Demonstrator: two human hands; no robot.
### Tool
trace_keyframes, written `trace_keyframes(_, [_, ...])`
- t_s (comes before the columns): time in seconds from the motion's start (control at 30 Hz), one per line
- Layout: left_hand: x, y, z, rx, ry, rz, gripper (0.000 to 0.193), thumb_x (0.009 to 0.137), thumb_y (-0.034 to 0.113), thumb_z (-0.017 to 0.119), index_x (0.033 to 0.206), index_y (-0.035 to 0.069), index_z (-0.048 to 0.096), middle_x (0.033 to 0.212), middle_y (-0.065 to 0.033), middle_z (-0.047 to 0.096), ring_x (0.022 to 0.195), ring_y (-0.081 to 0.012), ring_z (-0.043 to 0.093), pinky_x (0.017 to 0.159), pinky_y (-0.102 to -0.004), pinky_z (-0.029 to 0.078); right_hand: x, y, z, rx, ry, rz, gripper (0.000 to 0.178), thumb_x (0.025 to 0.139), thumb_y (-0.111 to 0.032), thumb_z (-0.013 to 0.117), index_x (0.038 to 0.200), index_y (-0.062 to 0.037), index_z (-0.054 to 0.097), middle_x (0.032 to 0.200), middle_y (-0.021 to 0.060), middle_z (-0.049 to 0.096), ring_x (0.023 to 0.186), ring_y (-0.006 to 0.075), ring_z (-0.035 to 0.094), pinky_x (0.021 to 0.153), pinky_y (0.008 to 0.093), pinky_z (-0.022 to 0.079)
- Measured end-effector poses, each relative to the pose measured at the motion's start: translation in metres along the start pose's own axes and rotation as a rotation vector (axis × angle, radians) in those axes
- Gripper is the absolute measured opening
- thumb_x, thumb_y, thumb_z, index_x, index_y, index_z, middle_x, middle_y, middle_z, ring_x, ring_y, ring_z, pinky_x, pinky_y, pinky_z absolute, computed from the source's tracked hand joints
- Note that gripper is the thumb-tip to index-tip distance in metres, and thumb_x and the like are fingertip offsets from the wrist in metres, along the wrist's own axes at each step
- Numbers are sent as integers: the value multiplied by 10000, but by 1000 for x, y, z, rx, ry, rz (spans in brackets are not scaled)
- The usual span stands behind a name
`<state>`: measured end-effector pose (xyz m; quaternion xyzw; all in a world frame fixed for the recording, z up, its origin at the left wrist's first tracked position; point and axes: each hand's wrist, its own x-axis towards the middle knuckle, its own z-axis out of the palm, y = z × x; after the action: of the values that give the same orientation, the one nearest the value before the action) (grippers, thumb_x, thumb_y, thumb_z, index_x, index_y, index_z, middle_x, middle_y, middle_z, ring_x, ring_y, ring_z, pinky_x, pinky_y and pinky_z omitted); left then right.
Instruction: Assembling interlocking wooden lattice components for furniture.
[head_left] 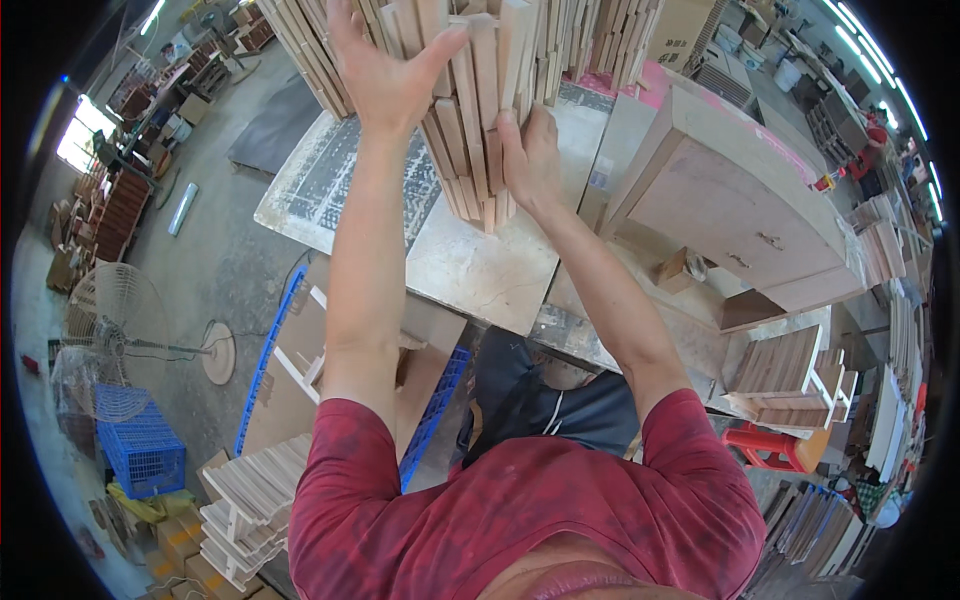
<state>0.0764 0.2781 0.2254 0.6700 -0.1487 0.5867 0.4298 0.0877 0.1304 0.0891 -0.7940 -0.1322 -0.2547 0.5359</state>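
With fingers spread wide on the left hand, thumb out across an upright bundle of wooden strips — standing on the pale tabletop, straight ahead. With thumb and bent fingers on the right hand, touching the bundle's right side; cannot tell whether gripping. To the right, a pale wooden cabinet.

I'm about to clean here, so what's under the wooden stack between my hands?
The wooden stack appears to rest on a worktable, whose pale top shows in front. The surface directly beneath is covered.
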Motion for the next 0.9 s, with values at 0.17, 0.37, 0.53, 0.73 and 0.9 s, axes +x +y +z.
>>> trace_keyframes(0.17, [12, 5, 7, 254, -127, -280, 848, 841, 389, 824, 1434, -66, 423, 1304, -202, 630, 1209, -300, 610, 1025, -366, 465, -5, -2, 8, 43, -30, 3, 788, 978, -494, 567, 1355, 179, 408, 1325, 394, 480, 1230, 510, 479, 1064, 514, 399])
trace_keyframes(0.37, [-5, -18, 13, -95, 44, -177, 594, 918, 328, 765, 1286, -67, 518, 1186, -166, 670, 1070, -222, 640, 959, -345, 484, -5, -3, -1, -7, 118, -205, 812, 908, -486, 675, 1353, 146, 426, 1320, 356, 487, 1203, 483, 482, 1020, 530, 423])
trace_keyframes(0.53, [-3, -20, 9, -56, 25, -208, 573, 917, 331, 768, 1259, -61, 528, 1175, -162, 665, 1066, -221, 640, 954, -343, 483, 13, -30, -14, 46, 103, -318, 859, 751, -419, 850, 1345, 70, 467, 1299, 267, 513, 1186, 437, 475, 996, 513, 438])
trace_keyframes(0.73, [-2, -17, 10, -3, -32, -259, 844, 848, 427, 807, 1397, -84, 420, 1216, -237, 653, 1138, -291, 642, 1002, -372, 475, 7, -35, -10, 69, 185, -319, 742, 666, -319, 896, 1205, 19, 514, 1224, 213, 531, 1139, 416, 478, 956, 487, 451])
trace_keyframes(0.9, [6, -21, 5, 41, -74, -277, 834, 829, 413, 821, 1387, -83, 451, 1223, -230, 653, 1147, -300, 637, 1015, -382, 468, 13, -34, -11, -11, 169, -375, 735, 666, -350, 903, 1180, 14, 523, 1176, 203, 531, 1096, 395, 488, 898, 468, 465])
